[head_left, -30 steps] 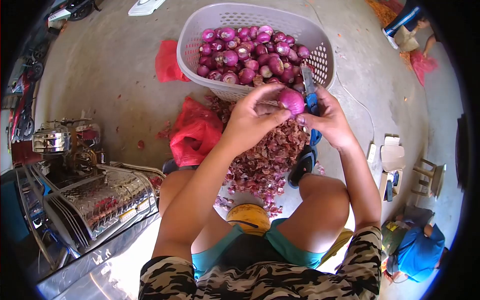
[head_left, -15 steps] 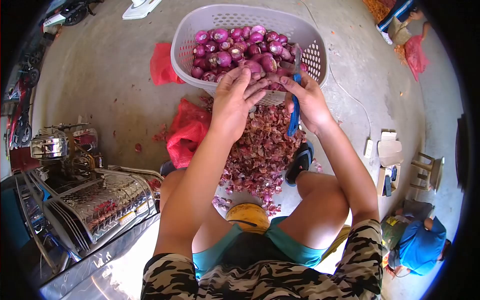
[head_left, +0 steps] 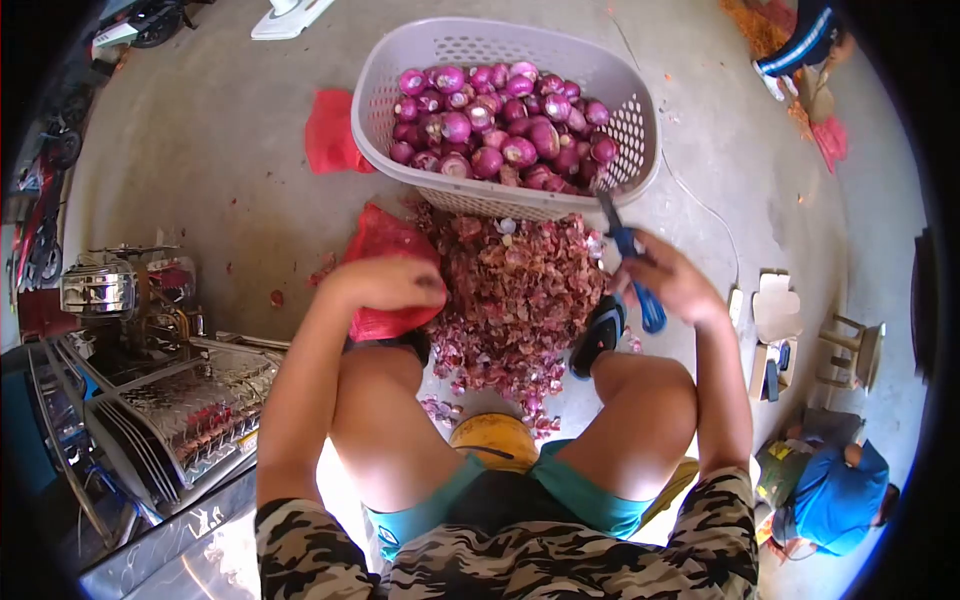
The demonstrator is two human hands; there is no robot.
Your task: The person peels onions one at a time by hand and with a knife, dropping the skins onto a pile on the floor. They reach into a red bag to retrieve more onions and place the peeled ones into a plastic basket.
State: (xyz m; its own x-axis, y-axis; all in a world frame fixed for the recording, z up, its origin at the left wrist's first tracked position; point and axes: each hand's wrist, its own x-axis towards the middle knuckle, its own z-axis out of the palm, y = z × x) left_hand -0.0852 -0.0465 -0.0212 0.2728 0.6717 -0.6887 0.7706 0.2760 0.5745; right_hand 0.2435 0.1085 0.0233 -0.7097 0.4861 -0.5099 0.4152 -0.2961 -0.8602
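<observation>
My right hand (head_left: 672, 275) is closed around the blue handle of a knife (head_left: 648, 305). Its blade points up towards the basket's front rim. My left hand (head_left: 395, 284) is over a red mesh bag (head_left: 380, 242) at my left knee, its fingers bent and smeared by motion. Ahead stands a grey plastic basket (head_left: 450, 192) holding many peeled purple onions (head_left: 520, 150). Between my feet spreads a heap of dry onion skins (head_left: 520, 270).
A second red bag (head_left: 333, 132) lies left of the basket. A shiny metal sidecar frame (head_left: 190, 390) fills the left side. At right are an open cardboard box (head_left: 775, 365), a stool (head_left: 855, 350) and a crouching person in blue (head_left: 845, 495). Another person's leg (head_left: 795, 55) shows top right.
Both hands have left the front of the basket. My left hand has dropped to the red mesh bag; my right has moved down and right with the knife. The onion they held is gone from them.
</observation>
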